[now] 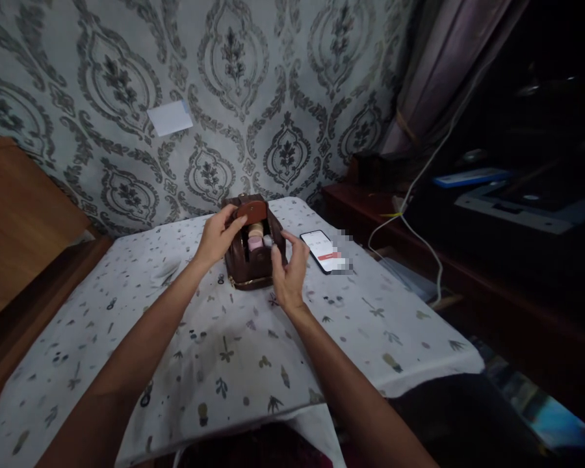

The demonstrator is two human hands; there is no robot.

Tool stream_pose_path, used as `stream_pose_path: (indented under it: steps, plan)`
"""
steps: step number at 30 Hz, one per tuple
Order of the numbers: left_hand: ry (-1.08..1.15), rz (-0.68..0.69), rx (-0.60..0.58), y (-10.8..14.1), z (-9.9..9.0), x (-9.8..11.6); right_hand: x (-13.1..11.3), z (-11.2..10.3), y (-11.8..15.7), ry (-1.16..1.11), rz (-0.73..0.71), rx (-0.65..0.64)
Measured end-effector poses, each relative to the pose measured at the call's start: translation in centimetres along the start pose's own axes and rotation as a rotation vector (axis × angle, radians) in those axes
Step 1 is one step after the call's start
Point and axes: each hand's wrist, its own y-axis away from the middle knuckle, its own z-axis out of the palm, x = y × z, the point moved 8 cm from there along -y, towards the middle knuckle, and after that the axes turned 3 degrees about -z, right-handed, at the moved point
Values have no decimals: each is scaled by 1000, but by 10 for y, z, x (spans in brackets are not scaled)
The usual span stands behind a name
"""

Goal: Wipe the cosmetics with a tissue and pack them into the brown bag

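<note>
A dark brown zip bag (251,270) stands opened on the table, its zip edge running along the lower front. In its mouth sit a pink round-topped item (255,243), a pale yellowish one (256,229) and a small whitish one (268,240). My left hand (219,235) pinches a rounded reddish-brown flat piece (252,212) at the bag's top; whether it is loose or part of the bag, I cannot tell. At the right side of the opening, my right hand (291,270) has thumb and forefinger apart, touching the bag's rim.
A phone (322,251) with a lit screen lies right of the bag. The table has a white patterned cloth (253,364). A wooden panel (24,221) rises at left, the patterned wall (224,130) behind. At right, a white cable (433,153) hangs over a dark red shelf (351,207).
</note>
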Motion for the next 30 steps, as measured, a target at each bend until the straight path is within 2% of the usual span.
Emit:
stream_pose_path:
  steps: [5, 11, 15, 21, 30]
  plan:
    - [91, -3, -12, -5, 1, -2, 16, 14, -10, 47, 49, -28]
    - [124, -16, -2, -1, 4, -6, 24, 31, -25, 128, 120, -82]
    - [151, -11, 21, 1, 3, -7, 25, 35, -31, 175, 116, -105]
    - [159, -4, 16, 6, 4, -7, 29, 35, -32, 174, 107, -62]
    - [-122, 96, -22, 21, 11, -1, 30, 31, -27, 21, 35, -34]
